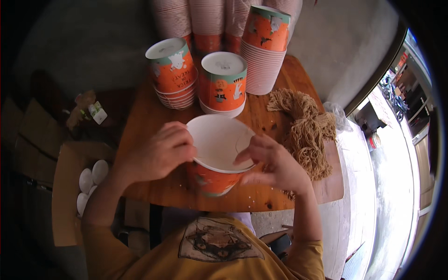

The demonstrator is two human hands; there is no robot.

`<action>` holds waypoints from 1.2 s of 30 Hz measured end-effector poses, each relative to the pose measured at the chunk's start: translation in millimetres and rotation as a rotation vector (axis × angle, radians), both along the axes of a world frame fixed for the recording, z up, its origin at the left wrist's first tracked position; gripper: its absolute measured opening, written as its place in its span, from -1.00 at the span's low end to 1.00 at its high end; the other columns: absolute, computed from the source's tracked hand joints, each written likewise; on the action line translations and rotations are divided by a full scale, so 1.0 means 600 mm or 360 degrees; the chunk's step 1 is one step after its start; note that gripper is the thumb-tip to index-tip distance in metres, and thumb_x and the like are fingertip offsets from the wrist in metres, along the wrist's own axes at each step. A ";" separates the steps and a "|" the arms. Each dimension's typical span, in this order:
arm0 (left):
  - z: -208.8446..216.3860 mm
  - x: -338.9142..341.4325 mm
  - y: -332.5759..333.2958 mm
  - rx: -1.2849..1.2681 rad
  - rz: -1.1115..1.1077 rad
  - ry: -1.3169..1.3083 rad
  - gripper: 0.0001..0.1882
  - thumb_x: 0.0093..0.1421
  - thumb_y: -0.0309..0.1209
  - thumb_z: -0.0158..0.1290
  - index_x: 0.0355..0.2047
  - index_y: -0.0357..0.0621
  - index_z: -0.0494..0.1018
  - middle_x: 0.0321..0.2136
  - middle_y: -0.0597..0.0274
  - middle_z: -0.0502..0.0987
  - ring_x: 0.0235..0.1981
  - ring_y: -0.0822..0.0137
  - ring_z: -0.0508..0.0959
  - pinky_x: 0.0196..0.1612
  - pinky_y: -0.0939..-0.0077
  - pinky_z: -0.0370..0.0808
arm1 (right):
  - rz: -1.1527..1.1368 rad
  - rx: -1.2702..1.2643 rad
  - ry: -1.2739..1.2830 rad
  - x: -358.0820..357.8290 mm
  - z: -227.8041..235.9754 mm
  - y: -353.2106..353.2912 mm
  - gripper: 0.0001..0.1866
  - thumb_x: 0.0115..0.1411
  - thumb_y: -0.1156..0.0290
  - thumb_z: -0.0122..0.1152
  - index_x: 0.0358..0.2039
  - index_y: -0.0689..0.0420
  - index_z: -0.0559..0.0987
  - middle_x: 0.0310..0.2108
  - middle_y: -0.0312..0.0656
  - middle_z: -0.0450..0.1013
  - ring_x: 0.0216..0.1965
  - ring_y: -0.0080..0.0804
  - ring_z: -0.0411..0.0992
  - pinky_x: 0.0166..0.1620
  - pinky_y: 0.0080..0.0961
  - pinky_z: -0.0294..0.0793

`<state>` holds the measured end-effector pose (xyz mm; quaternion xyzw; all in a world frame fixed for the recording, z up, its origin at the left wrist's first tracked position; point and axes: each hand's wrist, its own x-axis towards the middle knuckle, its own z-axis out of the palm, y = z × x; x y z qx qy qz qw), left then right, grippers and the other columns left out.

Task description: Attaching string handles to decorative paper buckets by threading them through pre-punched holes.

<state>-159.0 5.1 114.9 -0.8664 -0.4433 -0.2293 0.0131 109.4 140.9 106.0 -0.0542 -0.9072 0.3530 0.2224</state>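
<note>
A paper bucket (212,179), orange outside and white inside, stands tilted at the table's front edge with its mouth toward me. My left hand (170,147) is closed on its left rim, fingers bunched at the edge. On the right rim, my right hand (275,163) has fingertips reaching over into the bucket and its thumb outside, slightly blurred. A thin curved line, like a piece of cord, shows inside the wall near those fingers. To the right lies a tangled bundle of tan cords (308,135). Just beyond, two short stacks of upturned buckets (223,86) (172,70) stand close.
A taller bucket stack (266,46) rises at the back right of the wooden table (154,189), before several wrapped stacks (205,23) along the wall. On the left, a cardboard box (67,196) holds white round pieces. A clear plastic bag (338,116) lies beyond the cords.
</note>
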 end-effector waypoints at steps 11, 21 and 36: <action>0.089 -0.163 -0.107 0.0831 0.1017 -0.1113 -0.77 0.39 -0.45 -0.12 -0.03 -0.24 0.43 -0.06 0.21 0.48 -0.02 0.40 0.46 0.12 0.49 0.33 | 0.0264 -0.1179 0.0392 -0.345 -0.012 0.070 -0.82 0.32 0.33 0.11 -0.31 0.19 0.48 -0.51 -0.27 0.50 -0.48 -0.57 0.49 -0.38 -0.59 0.46; -0.069 -0.143 -0.148 0.0242 0.1102 -0.1560 -0.80 0.39 -0.44 -0.09 -0.03 -0.18 0.40 -0.21 0.31 0.49 -0.13 0.50 0.46 0.02 0.58 0.40 | -0.0216 -0.2518 0.1096 -0.545 -0.141 0.129 -0.78 0.38 0.22 0.01 -0.27 0.10 0.42 -0.50 -0.30 0.47 -0.52 -0.50 0.47 -0.43 -0.54 0.51; -0.191 -0.058 -0.015 -0.0405 0.0916 -0.1442 -0.72 0.32 -0.52 -0.01 0.03 -0.22 0.35 -0.14 0.20 0.46 -0.16 0.42 0.49 -0.07 0.55 0.45 | -0.0825 -0.0127 0.0399 -0.284 -0.173 0.076 -0.78 0.23 0.46 0.15 -0.11 0.19 0.47 -0.21 -0.16 0.50 -0.30 -0.22 0.53 -0.27 -0.37 0.55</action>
